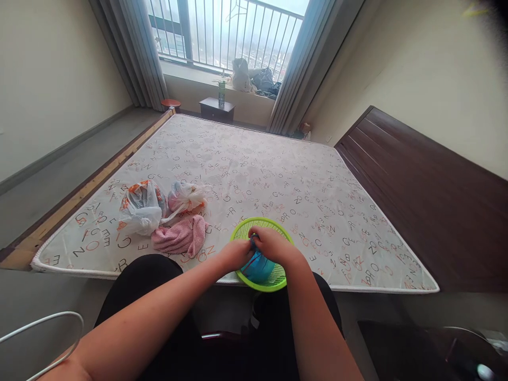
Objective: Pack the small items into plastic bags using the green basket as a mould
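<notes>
My left hand (237,254) and my right hand (270,243) meet over a lime-green mesh basket (286,235) at the mattress's near edge. Both are closed on the gathered top of a blue plastic bag (260,268), whose full lower part sits inside the basket. A thin red strip shows on the bag's side. What the bag contains is hidden. Left of the basket lies a crumpled pink towel (180,236). Behind the towel are a white plastic bag with orange print (143,206) and a smaller tied plastic bag (188,197) with something pink inside.
A letter-printed mattress (254,174) fills the middle, with a dark headboard (416,196) on its right and a wooden bed rail (91,190) on its left. Beyond stand a nightstand (216,109) with a green bottle (221,93) and a red stool (171,104). A white cable (43,320) loops at lower left.
</notes>
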`<state>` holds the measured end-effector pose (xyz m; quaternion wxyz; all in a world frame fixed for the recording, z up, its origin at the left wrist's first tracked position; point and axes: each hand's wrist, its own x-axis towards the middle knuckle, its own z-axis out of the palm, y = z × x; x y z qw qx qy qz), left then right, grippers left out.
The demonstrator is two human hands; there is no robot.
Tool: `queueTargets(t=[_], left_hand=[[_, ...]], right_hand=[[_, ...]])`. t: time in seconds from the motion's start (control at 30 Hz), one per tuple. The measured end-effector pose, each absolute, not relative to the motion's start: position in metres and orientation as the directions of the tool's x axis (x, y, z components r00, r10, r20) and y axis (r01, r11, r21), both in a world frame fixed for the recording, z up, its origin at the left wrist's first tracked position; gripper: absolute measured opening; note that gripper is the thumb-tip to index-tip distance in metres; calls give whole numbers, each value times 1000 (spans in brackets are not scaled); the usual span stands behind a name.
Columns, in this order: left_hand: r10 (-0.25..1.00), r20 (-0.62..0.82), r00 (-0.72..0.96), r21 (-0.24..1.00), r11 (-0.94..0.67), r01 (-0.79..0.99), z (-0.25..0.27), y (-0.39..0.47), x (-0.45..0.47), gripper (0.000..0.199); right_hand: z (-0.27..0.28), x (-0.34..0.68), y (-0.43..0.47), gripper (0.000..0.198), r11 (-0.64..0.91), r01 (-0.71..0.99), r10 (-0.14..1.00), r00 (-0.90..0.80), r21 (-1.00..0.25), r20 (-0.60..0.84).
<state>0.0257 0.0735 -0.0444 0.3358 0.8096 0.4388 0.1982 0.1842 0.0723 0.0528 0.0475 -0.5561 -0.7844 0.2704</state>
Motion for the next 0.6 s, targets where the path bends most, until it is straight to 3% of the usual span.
queueTargets(t=[0.1,0.23,0.43,0.6], left_hand=[[813,-76,578,635,-407,657,-33,76,24,20],[830,-91,551,596,-398,697,-28,81,23,30],[869,62,491,586,-430,686,-30,83,20,14],[923,173,345,603,-376,704,-35,85,20,19]], right_hand=[[54,192,75,20,219,843,934,-327,-491,-146],[55,204,79,17,171,857,971,-230,-485,-64],[60,220,81,21,67,896,995,-95,-439,-41],[60,228,79,30,-22,895,996,-22,-446,-92]])
